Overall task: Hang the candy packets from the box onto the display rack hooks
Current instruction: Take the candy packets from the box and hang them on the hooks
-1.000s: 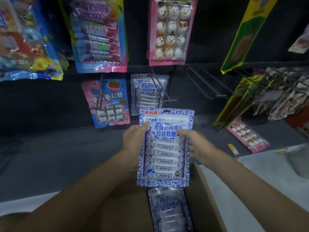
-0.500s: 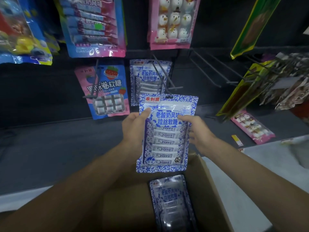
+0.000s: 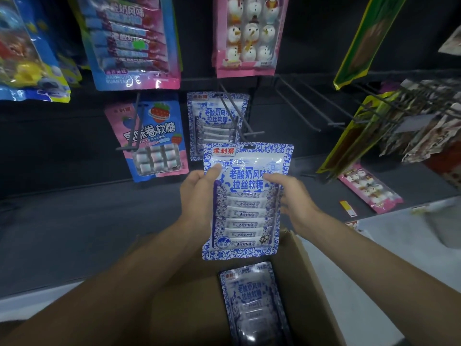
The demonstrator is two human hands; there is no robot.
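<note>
Lifted higher since a second ago: the blue-white candy packet [image 3: 245,221] has come up off the cardboard box [image 3: 189,308] and is held upright above the box's far edge. Its print faces the camera and the hang hole at the top is not on any hook. Grip same as before.

On the packet's left edge the left hand [image 3: 197,196] pinches, thumb flat on the front near the top corner, fingers behind and hidden. On the right edge the right hand [image 3: 291,196] pinches, thumb on the front beside the title print, other fingers curled at the packet's side. Both hands sit at about the same height with the packet between them, forearms reaching over the box.

Inside the box, near its right wall, lies a spare packet [image 3: 252,303] of the same kind, flat, face up, dim.

Beyond the box on the rack is a matching hung packet [image 3: 212,121] on a black hook [image 3: 234,113]. The held packet's top edge overlaps its lower part in view; whether they touch cannot be told. Beyond the box and left hangs a strawberry packet [image 3: 159,136] on its own hook. Higher above the box is a pink snowman packet [image 3: 249,38]. Beyond the box and right are bare hooks [image 3: 299,103], then a pink packet [image 3: 369,188] lying flat on the grey shelf [image 3: 74,221].
</note>
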